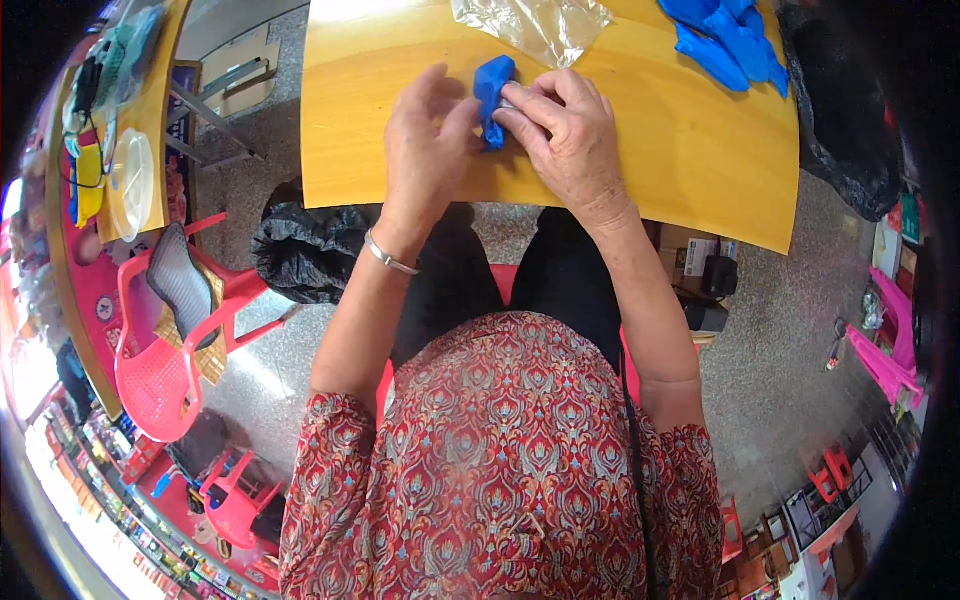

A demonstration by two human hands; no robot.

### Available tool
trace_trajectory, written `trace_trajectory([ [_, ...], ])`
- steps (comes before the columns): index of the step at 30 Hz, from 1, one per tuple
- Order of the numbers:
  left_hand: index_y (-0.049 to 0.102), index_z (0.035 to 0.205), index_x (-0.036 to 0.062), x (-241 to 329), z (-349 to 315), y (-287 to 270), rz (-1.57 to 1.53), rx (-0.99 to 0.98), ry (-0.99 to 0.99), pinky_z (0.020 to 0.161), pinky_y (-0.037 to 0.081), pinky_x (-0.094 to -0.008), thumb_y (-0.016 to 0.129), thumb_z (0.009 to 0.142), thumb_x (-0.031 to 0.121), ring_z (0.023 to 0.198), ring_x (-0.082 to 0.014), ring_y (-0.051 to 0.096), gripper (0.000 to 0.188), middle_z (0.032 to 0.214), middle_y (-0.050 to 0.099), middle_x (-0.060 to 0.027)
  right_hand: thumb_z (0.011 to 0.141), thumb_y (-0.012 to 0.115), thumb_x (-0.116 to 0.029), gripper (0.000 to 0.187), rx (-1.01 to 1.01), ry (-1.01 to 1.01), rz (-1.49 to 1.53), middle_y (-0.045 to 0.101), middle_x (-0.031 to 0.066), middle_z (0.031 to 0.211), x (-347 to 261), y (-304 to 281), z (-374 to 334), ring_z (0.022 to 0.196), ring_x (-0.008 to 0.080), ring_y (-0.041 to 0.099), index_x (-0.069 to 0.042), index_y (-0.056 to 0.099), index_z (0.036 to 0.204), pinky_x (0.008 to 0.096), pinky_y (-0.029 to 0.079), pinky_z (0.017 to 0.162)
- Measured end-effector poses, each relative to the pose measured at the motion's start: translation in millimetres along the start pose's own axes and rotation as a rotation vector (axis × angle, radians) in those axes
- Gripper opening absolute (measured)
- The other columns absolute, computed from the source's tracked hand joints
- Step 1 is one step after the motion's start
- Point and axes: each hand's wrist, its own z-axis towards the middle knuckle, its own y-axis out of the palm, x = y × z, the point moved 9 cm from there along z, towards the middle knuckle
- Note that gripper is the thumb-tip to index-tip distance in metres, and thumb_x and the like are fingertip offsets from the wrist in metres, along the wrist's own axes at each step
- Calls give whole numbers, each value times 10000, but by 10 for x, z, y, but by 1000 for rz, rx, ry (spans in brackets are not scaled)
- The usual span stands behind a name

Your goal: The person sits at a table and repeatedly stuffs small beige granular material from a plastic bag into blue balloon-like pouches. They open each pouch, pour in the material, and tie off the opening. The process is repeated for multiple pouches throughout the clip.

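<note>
Over the yellow table (380,110), my right hand (575,135) pinches a small, crumpled blue cloth-like piece (491,90) by its right side. Something pale and shiny shows at those fingertips, too small to name. My left hand (428,150) is just left of the blue piece, its fingers apart and curved, its thumb side close to or touching the piece. A silvery bracelet (392,258) circles my left wrist. Beyond my hands lies a clear plastic bag (540,25), crinkled. Several similar blue pieces (725,40) are heaped at the table's far right.
Black plastic bags hang or stand at the table's right side (845,130) and beneath its left front corner (310,245). A pink plastic chair (160,390) stands to the left. Under the table's right part are boxes and a black object (718,277).
</note>
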Motion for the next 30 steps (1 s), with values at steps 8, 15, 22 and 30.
trace_trajectory([
  [8, 575, 1167, -6, 45, 77, 46, -33, -177, -143, 623, 485, -208, 683, 872, 90, 804, -77, 592, 328, 1010, 644, -42, 819, 658, -42, 228, -89, 73, 491, 595, 113, 965, 11, 76, 36, 909, 256, 598, -11, 674, 1044, 334, 491, 794],
  [15, 521, 1139, -13, 135, -142, 208, -429, -234, -138, 748, 497, -243, 681, 863, 48, 890, -116, 607, 326, 1010, 652, -78, 814, 633, 39, 266, -69, 183, 794, 606, 93, 999, 80, -94, -45, 916, 191, 625, -16, 671, 1071, 271, 506, 784],
  [22, 430, 1335, -13, 217, -377, 328, -803, -290, -265, 911, 506, -316, 631, 847, -54, 1037, -190, 610, 529, 1153, 616, -126, 764, 723, -57, 340, 89, 97, 407, 615, 102, 986, -177, -537, 2, 878, 241, 635, -51, 655, 1097, 309, 528, 732],
  [30, 422, 1365, 11, 352, -577, 415, -948, -270, -215, 1025, 424, -358, 588, 866, -76, 1174, -216, 541, 533, 1296, 546, -123, 743, 746, -82, 301, -65, 201, 357, 622, 99, 891, -220, -610, -83, 844, 260, 613, -44, 644, 1023, 340, 512, 681],
])
